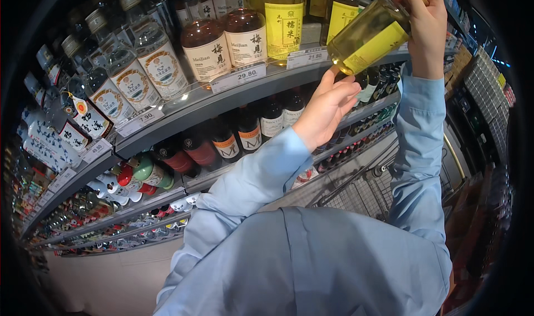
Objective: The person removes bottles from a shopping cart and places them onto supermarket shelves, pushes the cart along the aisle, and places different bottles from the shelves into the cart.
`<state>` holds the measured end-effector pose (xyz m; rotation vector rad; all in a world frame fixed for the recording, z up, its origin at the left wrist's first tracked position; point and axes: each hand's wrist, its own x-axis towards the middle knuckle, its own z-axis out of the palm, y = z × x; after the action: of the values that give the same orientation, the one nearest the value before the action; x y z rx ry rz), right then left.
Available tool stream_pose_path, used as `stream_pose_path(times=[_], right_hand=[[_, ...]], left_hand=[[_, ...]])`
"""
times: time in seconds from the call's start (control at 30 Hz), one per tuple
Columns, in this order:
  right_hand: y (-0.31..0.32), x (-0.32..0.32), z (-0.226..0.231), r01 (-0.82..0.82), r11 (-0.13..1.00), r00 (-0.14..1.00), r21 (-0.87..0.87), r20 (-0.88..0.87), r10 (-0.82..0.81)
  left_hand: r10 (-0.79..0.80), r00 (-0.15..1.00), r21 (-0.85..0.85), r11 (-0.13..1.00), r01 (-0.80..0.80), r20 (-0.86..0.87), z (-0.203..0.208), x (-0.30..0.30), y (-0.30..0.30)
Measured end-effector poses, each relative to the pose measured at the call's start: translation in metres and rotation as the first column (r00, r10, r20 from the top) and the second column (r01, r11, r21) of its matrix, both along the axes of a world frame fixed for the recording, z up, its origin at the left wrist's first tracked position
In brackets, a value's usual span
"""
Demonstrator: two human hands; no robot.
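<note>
A clear glass bottle of yellowish liquor (340,53) with a yellow label is held up tilted, its base toward the lower left. My right hand (427,35) is closed round its neck end, and a whitish cap shows by the fingers. Just under the base is my left hand (329,109), fingers stretched out and one fingertip at or very near the glass; whether it bears any weight I cannot tell. Behind, on the upper shelf, stands a similar yellow-labelled bottle (285,24), beside two round brown bottles (245,32) with cream labels.
Several clear bottles (161,63) fill the shelf's left part. Price tags line the grey shelf edge (183,105). Dark wine bottles (222,138) and green and red jars (150,171) stand on the shelf below. A wire shopping cart (361,191) is under my arms.
</note>
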<state>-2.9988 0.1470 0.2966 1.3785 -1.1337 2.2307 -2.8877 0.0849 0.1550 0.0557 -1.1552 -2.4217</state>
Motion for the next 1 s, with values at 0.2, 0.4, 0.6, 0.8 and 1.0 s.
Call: stream_pose_path(times=[0.2,0.4,0.6,0.8,1.0], right_hand=[[0.083,-0.009,-0.084,0.024,0.979,0.998,0.203,0.048,-0.034],[0.178,0.013,-0.186,0.17,0.811,0.876,0.56,0.29,-0.384],[0.257,0.024,-0.246,0.449,0.197,0.754,0.872,-0.251,-0.607],[0.31,-0.018,-0.331,0.003,0.143,0.812,0.99,0.081,-0.578],[0.299,-0.091,-0.455,-0.033,0.128,0.765,0.991,0.107,-0.635]], left_hand=[[-0.282,0.959,0.232,0.933,0.276,-0.009,-0.045,0.005,0.056],[-0.579,0.761,0.496,0.773,0.396,0.294,-0.142,-0.009,0.105],[-0.797,0.479,0.662,0.587,0.467,0.368,-0.237,-0.022,0.162],[-0.844,0.329,0.686,0.535,0.493,0.423,-0.341,-0.068,0.195],[-0.639,0.333,0.572,0.769,0.286,0.693,-0.449,-0.137,0.206]])
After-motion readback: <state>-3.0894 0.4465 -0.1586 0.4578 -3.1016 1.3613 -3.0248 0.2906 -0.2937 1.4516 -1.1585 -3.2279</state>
